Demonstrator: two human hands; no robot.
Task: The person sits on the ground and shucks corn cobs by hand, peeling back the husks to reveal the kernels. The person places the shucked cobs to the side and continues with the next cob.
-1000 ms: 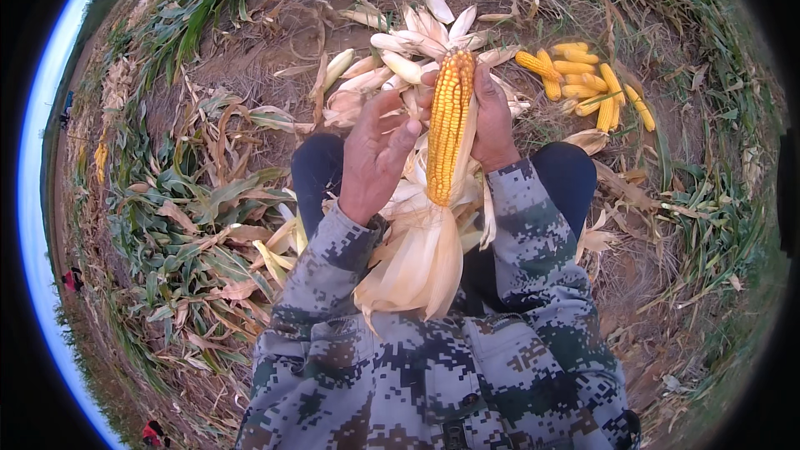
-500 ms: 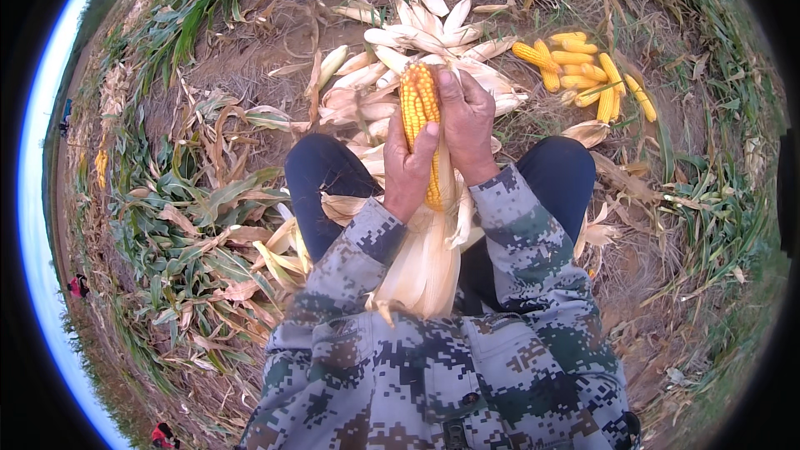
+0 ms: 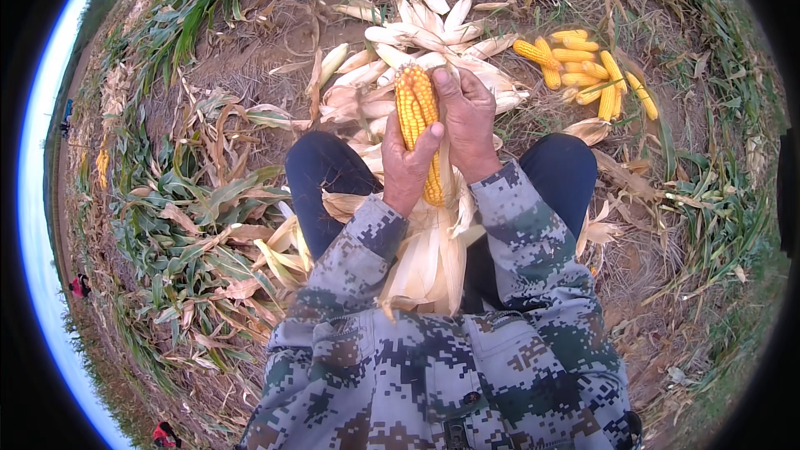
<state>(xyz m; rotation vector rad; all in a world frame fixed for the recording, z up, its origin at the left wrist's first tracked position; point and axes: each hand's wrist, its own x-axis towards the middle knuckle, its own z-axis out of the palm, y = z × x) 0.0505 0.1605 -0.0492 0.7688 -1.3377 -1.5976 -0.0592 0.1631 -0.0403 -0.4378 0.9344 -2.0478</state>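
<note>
Between my knees is a partly husked ear of corn [image 3: 417, 112], its yellow kernels bare and its tip pointing away from me. My left hand [image 3: 406, 168] wraps the lower part from the left, thumb laid across the kernels. Closed along the ear's right side near the tip is my right hand [image 3: 468, 125], its thumb bent and its fingertips partly hidden. Pale peeled-back husk [image 3: 427, 271] hangs from the ear's base toward my jacket.
Beyond the ear lies a heap of unhusked ears [image 3: 450, 37] in pale husks. Several bare yellow cobs [image 3: 583, 71] are piled at the far right. Green and dry stalks [image 3: 200, 217] cover the left ground. Small figures in red [image 3: 164, 435] show at the far left edge.
The ear's tip has shifted slightly left, away from the right thumb. The hanging husk has swung a little to the right. Both hands keep nearly the same place.
</note>
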